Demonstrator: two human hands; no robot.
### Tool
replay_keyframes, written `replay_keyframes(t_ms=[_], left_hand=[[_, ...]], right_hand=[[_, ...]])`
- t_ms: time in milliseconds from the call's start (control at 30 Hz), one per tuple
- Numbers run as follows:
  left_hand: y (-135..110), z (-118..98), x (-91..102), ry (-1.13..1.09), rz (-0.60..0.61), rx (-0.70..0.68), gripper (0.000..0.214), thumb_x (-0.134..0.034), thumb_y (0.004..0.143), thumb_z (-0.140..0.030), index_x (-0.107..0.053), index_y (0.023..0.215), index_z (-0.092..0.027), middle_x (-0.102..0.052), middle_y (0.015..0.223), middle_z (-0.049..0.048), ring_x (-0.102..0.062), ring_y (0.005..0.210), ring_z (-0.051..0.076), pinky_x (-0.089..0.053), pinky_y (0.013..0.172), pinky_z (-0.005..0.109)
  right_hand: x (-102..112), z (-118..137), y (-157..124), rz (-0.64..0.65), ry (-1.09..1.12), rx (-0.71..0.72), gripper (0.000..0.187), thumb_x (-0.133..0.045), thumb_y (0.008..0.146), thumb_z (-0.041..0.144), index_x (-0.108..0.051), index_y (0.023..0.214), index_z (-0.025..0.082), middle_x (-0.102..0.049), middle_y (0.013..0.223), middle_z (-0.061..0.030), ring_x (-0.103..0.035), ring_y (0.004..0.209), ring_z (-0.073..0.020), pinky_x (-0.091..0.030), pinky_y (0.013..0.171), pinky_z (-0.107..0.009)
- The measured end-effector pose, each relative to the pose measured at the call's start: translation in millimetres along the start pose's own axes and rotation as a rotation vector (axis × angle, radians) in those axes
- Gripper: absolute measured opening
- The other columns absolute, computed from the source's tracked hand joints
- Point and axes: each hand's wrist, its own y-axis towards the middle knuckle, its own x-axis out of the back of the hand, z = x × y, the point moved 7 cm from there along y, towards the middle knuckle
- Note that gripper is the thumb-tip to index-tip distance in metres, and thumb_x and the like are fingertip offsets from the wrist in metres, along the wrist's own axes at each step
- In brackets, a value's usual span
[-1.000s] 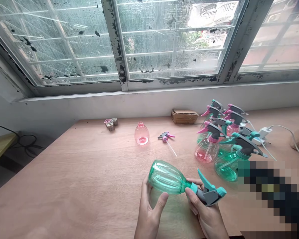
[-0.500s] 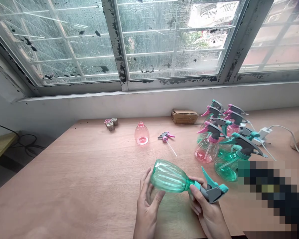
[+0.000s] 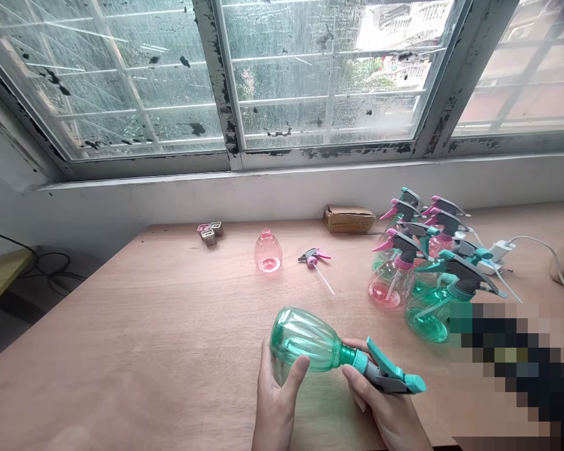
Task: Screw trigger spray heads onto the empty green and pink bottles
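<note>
A green spray bottle (image 3: 305,339) lies tilted in the air above the table, its base to the left. My left hand (image 3: 278,391) cups the bottle's base end, thumb in front. At the neck, my right hand (image 3: 380,401) grips below the teal-and-grey spray head (image 3: 390,373), which points right with its trigger up. The head sits on the bottle's neck; whether it is fully tight cannot be seen. Farther back stand a pink bottle without a head (image 3: 267,254) and, lying beside it, a pink-and-grey spray head (image 3: 314,258) with a clear tube.
Several spray bottles (image 3: 432,307), pink and green, stand grouped on the right. A small cardboard box (image 3: 348,219) and small square blocks (image 3: 209,235) lie along the back of the wooden table (image 3: 145,338). White charger and cable (image 3: 502,250) are at the right. A pixelated area covers the lower right.
The green bottle has moved left and a little lower, its spray head turning so the trigger sits differently. My right hand has shifted left with it; my left hand has barely moved.
</note>
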Motion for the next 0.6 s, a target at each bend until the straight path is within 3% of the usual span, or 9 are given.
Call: replay_keyframes(t_ms=[300,600], left_hand=[[7.6,20.7,0.7,0.032,0.125,-0.061,0.073,-0.09,0.077,-0.033,-0.059,0.142,-0.024,-0.069,0.135,0.0117,-0.052,0.144,0.038,-0.04,0.121,0.05],[2.2,12.9,-0.9,0.003,0.081,-0.03,0.071,-0.084,0.08,-0.051,-0.058,0.14,-0.023,-0.067,0.143,0.0138,-0.058,0.139,0.039,-0.045,0.116,0.047]], right_hand=[[9.1,-21.0,7.0,0.036,0.218,-0.091,0.04,-0.084,0.089,0.051,-0.071,0.115,0.022,-0.055,0.062,0.0053,-0.036,0.044,-0.0078,-0.026,0.043,-0.02],[8.2,-22.2,7.7,0.04,0.133,-0.016,0.044,-0.089,0.084,0.046,-0.068,0.115,0.022,-0.057,0.06,0.0061,-0.042,0.041,-0.0094,-0.032,0.042,-0.022]])
